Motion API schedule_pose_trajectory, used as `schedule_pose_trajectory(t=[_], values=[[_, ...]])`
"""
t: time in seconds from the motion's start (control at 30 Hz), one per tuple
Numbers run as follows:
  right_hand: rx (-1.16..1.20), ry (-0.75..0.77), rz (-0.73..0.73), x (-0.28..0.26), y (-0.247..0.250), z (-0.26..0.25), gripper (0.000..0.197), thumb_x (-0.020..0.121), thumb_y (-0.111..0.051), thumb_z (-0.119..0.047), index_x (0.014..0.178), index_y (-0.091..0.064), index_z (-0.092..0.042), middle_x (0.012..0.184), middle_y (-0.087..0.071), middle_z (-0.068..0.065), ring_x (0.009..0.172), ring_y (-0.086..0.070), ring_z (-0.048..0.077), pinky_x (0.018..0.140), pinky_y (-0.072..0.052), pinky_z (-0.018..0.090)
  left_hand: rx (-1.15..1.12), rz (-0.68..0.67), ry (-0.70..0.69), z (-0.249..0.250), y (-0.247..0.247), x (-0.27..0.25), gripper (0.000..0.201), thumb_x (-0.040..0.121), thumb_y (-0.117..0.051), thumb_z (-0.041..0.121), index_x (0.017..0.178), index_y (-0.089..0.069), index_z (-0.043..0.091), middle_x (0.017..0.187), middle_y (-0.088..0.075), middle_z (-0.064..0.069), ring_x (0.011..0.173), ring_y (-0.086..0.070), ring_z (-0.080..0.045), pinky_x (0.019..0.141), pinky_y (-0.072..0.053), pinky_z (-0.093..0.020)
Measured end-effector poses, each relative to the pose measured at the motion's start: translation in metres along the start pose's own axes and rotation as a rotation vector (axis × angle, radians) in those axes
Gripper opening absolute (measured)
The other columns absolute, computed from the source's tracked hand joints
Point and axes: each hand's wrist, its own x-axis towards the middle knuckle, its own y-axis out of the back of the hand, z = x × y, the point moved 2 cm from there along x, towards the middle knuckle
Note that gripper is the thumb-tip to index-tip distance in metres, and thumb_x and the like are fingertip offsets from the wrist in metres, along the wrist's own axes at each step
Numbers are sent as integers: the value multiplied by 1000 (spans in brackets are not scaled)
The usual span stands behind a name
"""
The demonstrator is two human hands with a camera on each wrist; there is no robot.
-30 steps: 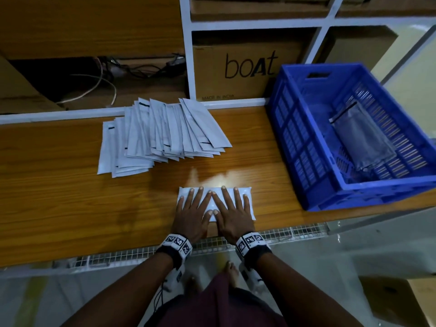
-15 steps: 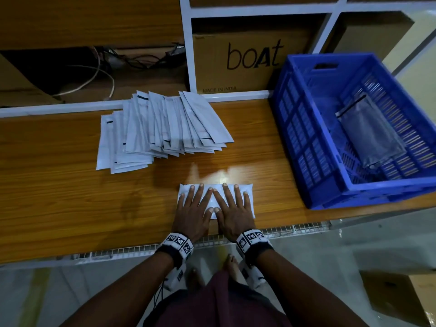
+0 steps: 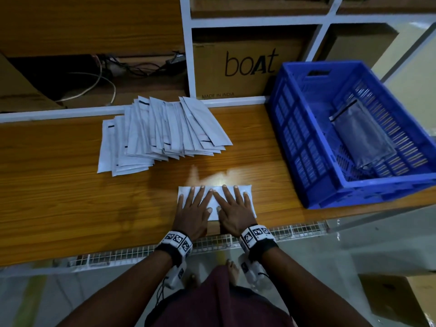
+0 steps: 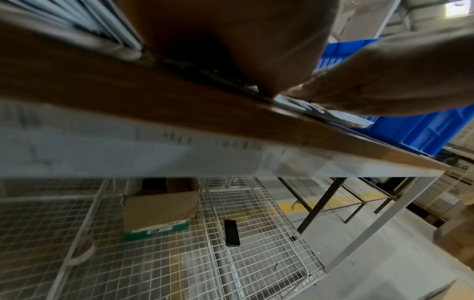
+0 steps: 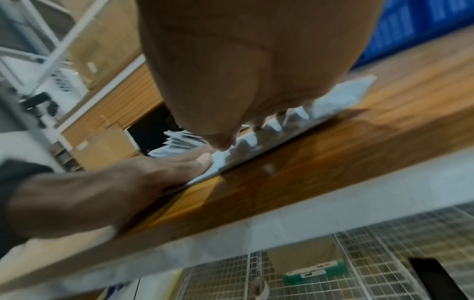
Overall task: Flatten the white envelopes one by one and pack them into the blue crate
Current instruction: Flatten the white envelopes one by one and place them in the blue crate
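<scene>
Left hand (image 3: pixel 192 212) and right hand (image 3: pixel 234 212), each grip released with fingers flat, press one white envelope (image 3: pixel 249 194) at the table (image 3: pixel 59 197) near edge, mostly hiding it; at 11 o'clock, a fanned envelope stack (image 3: pixel 160 133); at 2 o'clock, the blue crate (image 3: pixel 302 138) holds one dim grey envelope (image 3: pixel 363 138).

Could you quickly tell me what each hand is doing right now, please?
Left hand: open, fingers spread, pressing flat on the white envelope.
Right hand: open, pressing the same envelope.

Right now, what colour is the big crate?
Blue crate, clearest in the head view.
</scene>
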Motion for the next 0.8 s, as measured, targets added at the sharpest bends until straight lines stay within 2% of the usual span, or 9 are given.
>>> schedule_pose_trajectory(t=[0.07,0.17,0.3,0.47,0.6,0.67,0.73,0.8], values=[[-31,28,57,-1,2,-4,58,106,-21,-47,159,2,-40,165,17,-4,150,26,27,120,16,54,-7,1,-2,0,-2,0,62,101,-5,52,162,0,37,168,11,12,158,9,-19,123,12,-48],[-92,66,42,3,-4,-8,61,105,-16,-51,160,4,-35,166,15,-4,150,26,26,120,16,54,-6,23,8,2,-3,-1,70,99,-5,52,164,-13,28,171,-1,7,158,4,-19,125,7,-50],[-96,34,28,7,-18,-5,66,102,-6,-58,160,5,-29,167,11,-5,151,22,24,121,9,53,-9,28,32,2,-4,0,73,98,-4,52,165,-2,23,171,2,5,158,10,-18,125,10,-49],[-68,61,17,10,-18,0,70,97,4,-61,160,3,-30,167,12,-5,152,21,23,121,16,48,3,-13,32,5,5,0,67,103,-13,48,164,5,25,171,12,5,157,15,-20,125,12,-51],[-44,49,-26,13,-14,1,64,103,-10,-56,160,4,-31,167,15,-6,151,22,22,121,16,49,30,67,18,4,8,-1,66,102,-8,53,163,3,29,169,10,5,158,9,-26,124,7,-58],[-19,47,-69,14,-10,2,62,105,-15,-54,160,5,-33,166,16,-8,151,23,20,120,17,48,5,27,42,0,1,-1,65,101,-2,56,160,11,34,168,17,7,157,13,-26,124,7,-58],[56,72,-71,14,-1,6,59,106,-18,-52,160,-1,-34,167,12,-8,153,17,19,122,14,46,-15,5,46,-3,-4,1,65,99,2,58,159,14,37,167,20,9,156,17,-23,124,10,-56],[143,95,-14,13,7,11,57,106,-20,-49,160,-9,-34,168,5,-2,154,8,20,121,9,43,-16,8,41,-4,-6,1,66,99,0,58,161,9,36,169,16,8,157,16,-22,123,11,-56]])
